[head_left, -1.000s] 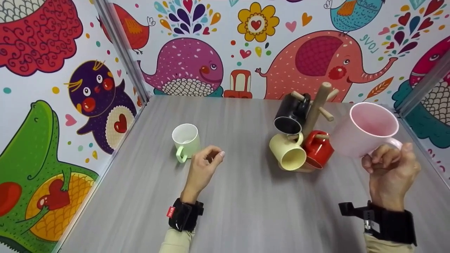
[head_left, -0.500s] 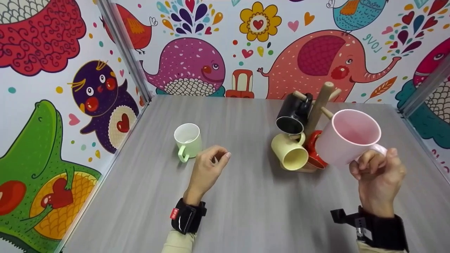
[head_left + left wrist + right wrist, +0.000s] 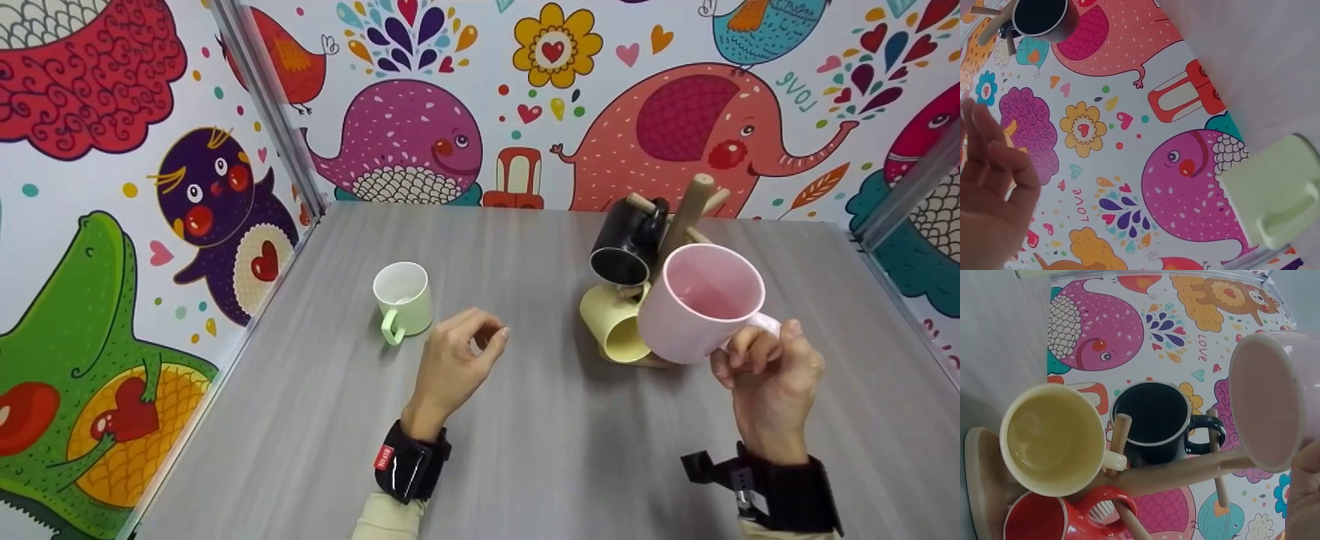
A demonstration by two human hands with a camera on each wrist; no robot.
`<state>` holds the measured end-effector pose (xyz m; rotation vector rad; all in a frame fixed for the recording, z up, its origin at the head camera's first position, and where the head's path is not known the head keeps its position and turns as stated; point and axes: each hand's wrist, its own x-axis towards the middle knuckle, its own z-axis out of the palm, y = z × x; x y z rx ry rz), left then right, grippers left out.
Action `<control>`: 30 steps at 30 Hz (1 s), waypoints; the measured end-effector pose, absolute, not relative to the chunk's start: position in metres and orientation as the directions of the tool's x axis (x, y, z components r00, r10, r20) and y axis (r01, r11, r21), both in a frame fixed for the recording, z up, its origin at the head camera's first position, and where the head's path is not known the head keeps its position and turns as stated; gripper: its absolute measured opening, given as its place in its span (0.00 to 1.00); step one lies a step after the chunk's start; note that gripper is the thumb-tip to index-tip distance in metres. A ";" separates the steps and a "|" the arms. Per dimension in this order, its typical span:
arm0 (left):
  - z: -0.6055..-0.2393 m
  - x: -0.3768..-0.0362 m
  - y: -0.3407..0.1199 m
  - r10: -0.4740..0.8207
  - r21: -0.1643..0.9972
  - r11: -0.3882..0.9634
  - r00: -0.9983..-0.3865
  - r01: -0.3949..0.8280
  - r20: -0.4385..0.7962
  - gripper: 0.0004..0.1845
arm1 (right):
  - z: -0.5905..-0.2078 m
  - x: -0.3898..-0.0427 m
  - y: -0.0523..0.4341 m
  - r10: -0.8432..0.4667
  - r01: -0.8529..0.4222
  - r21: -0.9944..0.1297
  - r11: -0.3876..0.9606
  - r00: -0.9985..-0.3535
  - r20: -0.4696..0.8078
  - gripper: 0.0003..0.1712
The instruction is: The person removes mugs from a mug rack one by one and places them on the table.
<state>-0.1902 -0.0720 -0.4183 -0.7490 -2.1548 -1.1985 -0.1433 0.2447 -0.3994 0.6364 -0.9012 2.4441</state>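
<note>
Right hand (image 3: 769,375) gripping pink mug (image 3: 697,304), mug tree (image 3: 686,217) behind

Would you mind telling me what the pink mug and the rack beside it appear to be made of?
Pink mug: probably glazed ceramic, with thick walls and a soft sheen, though plastic is possible. Rack: unfinished-looking wood, judging by its pale tan dowel pegs and matte surface.

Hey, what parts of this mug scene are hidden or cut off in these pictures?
- Red mug: hidden behind the pink mug in the head view; cut by the right wrist view's bottom edge.
- Pink mug's handle: covered by the right hand.
- Green mug: cut off at the left wrist view's edge.
</note>
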 end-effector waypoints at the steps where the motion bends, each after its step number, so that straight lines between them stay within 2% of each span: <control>1: -0.417 -0.190 -0.071 0.196 0.562 0.442 -0.687 0.699 0.700 0.05 | -0.400 -0.144 0.243 0.249 -0.556 -0.474 -0.682 -0.787 0.565 0.32; 18: -0.405 -0.187 -0.056 0.220 0.538 0.369 -0.634 0.758 0.742 0.06 | -0.407 -0.139 0.225 0.197 -0.531 -0.548 -0.646 -0.810 0.552 0.31; 30: -0.404 -0.182 -0.052 0.220 0.547 0.358 -0.637 0.757 0.739 0.05 | -0.410 -0.139 0.215 0.143 -0.519 -0.590 -0.618 -0.813 0.565 0.31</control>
